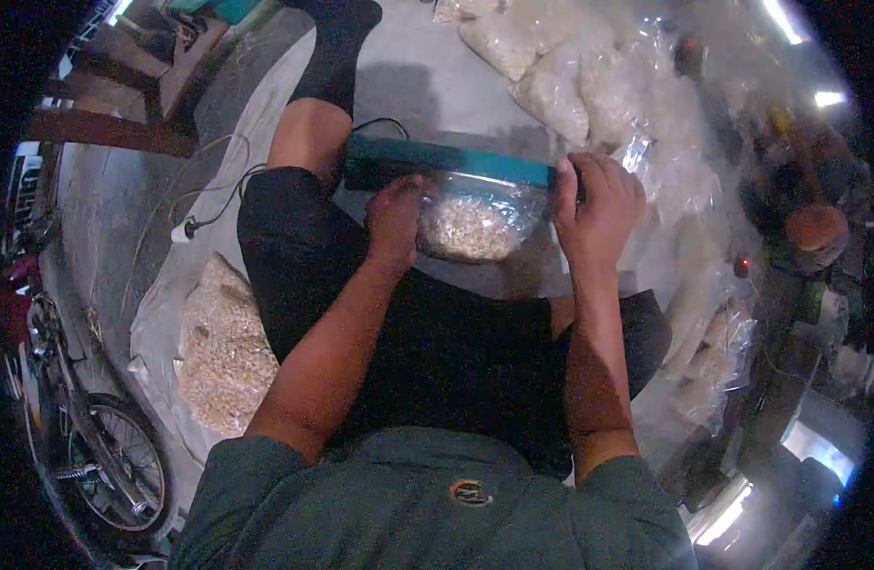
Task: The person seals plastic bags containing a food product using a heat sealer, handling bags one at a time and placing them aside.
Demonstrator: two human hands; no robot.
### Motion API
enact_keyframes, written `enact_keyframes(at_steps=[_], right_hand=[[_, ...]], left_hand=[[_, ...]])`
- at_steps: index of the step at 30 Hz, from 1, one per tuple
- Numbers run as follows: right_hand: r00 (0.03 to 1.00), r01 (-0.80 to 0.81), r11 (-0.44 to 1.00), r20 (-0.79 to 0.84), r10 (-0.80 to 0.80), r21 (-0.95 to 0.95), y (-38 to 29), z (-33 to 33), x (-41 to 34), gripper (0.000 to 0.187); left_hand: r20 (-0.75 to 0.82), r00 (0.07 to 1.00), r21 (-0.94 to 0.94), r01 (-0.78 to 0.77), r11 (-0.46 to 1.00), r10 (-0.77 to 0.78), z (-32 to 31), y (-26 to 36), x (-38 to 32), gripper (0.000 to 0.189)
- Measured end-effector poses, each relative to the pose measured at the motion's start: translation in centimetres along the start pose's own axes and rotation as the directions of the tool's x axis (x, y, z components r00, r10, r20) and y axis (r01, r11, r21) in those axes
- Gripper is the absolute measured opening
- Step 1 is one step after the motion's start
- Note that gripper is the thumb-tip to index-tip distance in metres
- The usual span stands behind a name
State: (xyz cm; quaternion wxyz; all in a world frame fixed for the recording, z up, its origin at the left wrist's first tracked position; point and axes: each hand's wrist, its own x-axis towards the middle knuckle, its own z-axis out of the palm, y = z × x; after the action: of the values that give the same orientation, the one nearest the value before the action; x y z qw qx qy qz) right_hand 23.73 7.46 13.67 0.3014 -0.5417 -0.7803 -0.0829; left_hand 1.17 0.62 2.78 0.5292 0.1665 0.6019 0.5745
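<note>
A teal bar-shaped tool, apparently an impulse bag sealer (pixel 465 158), lies crosswise in front of me between my legs. Against its near side is a clear plastic bag (pixel 472 224), partly filled with pale flakes or grains. My left hand (pixel 396 217) pinches the left side of this bag just below the bar. At the bar's right end, my right hand (pixel 599 199) has its thumb against the end and its fingers curled. Whether it also holds the bag's corner is hidden.
Several filled clear bags (pixel 551 92) are heaped at upper right. A larger bag of grains (pixel 223 356) lies by my left thigh. A power cord (pixel 227 203) runs to a white socket (pixel 182 231). A motorcycle (pixel 102 456) stands at lower left, a wooden frame (pixel 123 132) at upper left.
</note>
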Motion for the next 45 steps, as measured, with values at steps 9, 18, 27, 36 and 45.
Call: enact_keyframes(at_steps=[9,18,27,36,45], right_hand=[[0.995,-0.026,0.996,-0.094,0.034,0.084,2.4,6.3,-2.5,0.019],[0.991,-0.123,0.990,0.054,0.119,0.076,2.9,6.7,-3.2,0.016],[0.977,-0.099,0.981,-0.169,0.127,0.166,4.3,7.1,-4.2,0.016],[0.980,-0.092,0.984,-0.160,0.116,0.151,4.6,6.7,-3.7,0.017],[0.980,-0.103,0.984,-0.157,0.125,0.142,4.4,5.4,-3.5,0.018]], left_hand=[[0.099,0.905,0.466,-0.410,0.785,0.414,-1.9,-1.7,1.1,0.022],[-0.031,0.998,0.273,-0.042,0.961,0.053,-2.0,-0.5,0.6,0.023],[0.473,0.794,0.766,-0.585,0.269,0.382,-5.1,-1.8,0.1,0.031],[0.020,0.989,0.025,0.149,0.989,-0.150,-2.8,-1.7,1.3,0.033],[0.088,0.964,-0.129,0.262,0.956,-0.252,-1.6,-1.6,1.2,0.032]])
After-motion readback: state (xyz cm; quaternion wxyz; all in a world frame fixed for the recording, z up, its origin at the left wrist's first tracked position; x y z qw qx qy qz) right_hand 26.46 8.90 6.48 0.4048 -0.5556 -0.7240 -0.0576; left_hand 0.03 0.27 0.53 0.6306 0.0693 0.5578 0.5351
